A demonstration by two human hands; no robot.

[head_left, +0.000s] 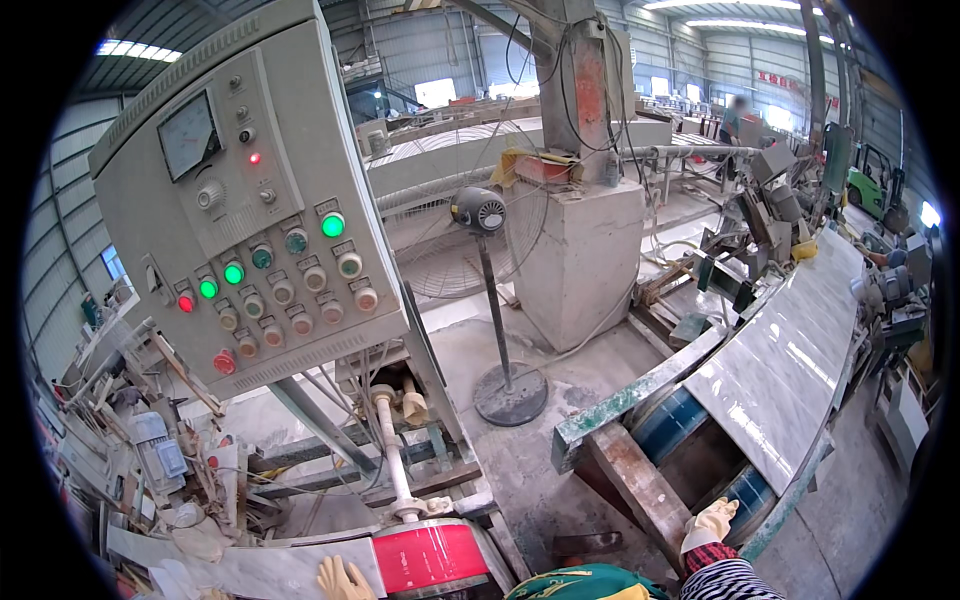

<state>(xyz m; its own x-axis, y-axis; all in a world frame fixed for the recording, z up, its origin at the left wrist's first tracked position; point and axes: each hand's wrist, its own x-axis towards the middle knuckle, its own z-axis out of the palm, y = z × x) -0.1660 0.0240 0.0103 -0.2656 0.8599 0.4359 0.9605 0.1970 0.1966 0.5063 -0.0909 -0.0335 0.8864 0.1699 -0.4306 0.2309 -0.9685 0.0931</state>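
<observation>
The person's right hand point(708, 523), in a pale yellow work glove, rests at the near right on the near end of the green roller frame point(640, 388). Its fingers look loosely curled and hold nothing, perhaps only to steady the body beside the line. The left hand point(343, 579), also gloved, shows at the near lower edge, just left of a red cylinder point(428, 556) and touching or just above a pale stone piece point(255, 570). Only part of this hand is visible, so one cannot tell how far its fingers are open.

A long polished grey stone slab point(790, 350) lies flat on the blue rollers point(668, 422), running from near right to far right. The grey control box point(245, 195) with green and red lamps stands tilted at the left, probably so the buttons face the worker. A standing fan point(480, 212) is on the dusty concrete floor point(520, 470) in the middle. The room is a large factory hall with a metal roof.
</observation>
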